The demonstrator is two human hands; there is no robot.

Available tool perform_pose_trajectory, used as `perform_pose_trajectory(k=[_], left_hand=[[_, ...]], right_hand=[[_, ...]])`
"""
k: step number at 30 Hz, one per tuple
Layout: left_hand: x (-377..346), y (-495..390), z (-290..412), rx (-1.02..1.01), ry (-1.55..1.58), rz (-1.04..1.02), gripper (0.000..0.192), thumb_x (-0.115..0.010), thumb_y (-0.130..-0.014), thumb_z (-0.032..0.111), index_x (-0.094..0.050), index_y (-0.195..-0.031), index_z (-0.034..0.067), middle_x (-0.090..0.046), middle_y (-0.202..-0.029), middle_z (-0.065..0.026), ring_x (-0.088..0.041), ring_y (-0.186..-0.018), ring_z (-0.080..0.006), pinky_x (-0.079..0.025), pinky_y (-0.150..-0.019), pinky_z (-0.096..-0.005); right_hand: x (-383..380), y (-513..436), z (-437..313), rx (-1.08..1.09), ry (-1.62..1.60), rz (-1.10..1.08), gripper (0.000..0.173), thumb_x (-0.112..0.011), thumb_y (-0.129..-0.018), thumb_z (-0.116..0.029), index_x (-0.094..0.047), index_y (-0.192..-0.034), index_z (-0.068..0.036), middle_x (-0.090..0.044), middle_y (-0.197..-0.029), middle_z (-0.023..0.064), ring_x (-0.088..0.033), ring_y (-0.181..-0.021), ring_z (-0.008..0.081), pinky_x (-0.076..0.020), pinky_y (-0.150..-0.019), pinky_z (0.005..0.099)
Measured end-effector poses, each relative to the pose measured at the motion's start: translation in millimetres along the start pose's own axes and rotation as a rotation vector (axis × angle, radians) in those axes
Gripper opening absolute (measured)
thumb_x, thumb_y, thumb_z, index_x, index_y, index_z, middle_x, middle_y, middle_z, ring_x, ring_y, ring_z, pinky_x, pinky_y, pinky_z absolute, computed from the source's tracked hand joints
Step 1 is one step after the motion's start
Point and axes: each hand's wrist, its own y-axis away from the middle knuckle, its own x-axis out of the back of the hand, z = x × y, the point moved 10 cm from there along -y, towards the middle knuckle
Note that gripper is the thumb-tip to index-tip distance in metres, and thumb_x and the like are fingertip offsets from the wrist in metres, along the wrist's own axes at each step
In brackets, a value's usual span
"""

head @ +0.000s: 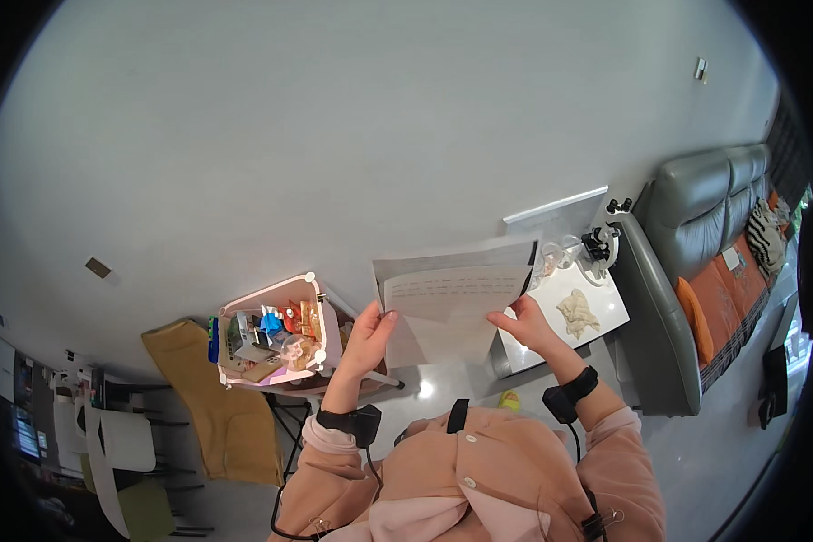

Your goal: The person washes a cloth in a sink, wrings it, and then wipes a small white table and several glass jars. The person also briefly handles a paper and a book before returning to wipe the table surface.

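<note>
Both hands grip a few large sheets of paper before my chest, one at each side. My left hand pinches the left edge, thumb on top. On the right edge, my right hand holds with its thumb over the front. The front sheet bears several lines of writing near its top, too small to read. Behind it stands a greyer sheet with a dark strip along its right side. A black band with a box and cable sits on each forearm.
To the left stands a pink rolling cart full of small goods, beside a tan folding chair. At right, a white side table bears a cream cloth and a microscope. A grey leather sofa adjoins it.
</note>
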Motion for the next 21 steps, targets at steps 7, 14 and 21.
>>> perform_pose_trajectory(k=[7, 14, 21], left_hand=[[8, -1, -3, 0.025, 0.147, 0.104, 0.030, -0.047, -0.098, 0.011, -0.049, -0.126, 0.000, -0.059, -0.119, -0.0062, -0.054, -0.108, -0.0118, -0.042, -0.095, -0.0283], [5, 1, -15, 0.084, 0.182, 0.088, 0.030, -0.046, -0.098, 0.010, -0.048, -0.127, 0.001, -0.059, -0.120, -0.0061, -0.054, -0.108, -0.0122, -0.041, -0.095, -0.0283], [-6, 8, -14, 0.082, 0.187, 0.081, 0.028, -0.047, -0.097, 0.008, -0.051, -0.124, 0.000, -0.059, -0.121, -0.0083, -0.055, -0.110, -0.0135, -0.041, -0.097, -0.0294]], right_hand=[[4, 0, -15, -0.124, -0.133, -0.071, 0.023, -0.067, -0.085, -0.008, -0.061, -0.106, 0.000, -0.066, -0.100, 0.0059, -0.062, -0.089, 0.0095, -0.0483, -0.080, 0.0247], [-5, 6, -31, -0.035, -0.096, -0.028, 0.032, -0.063, -0.087, -0.005, -0.053, -0.118, 0.001, -0.066, -0.099, 0.0044, -0.061, -0.088, 0.0068, -0.0493, -0.074, 0.0223], [3, 8, -24, -0.061, -0.042, 0.062, 0.030, -0.062, -0.087, -0.005, -0.058, -0.116, 0.001, -0.064, -0.105, 0.0044, -0.060, -0.091, 0.0080, -0.0495, -0.079, 0.0238]])
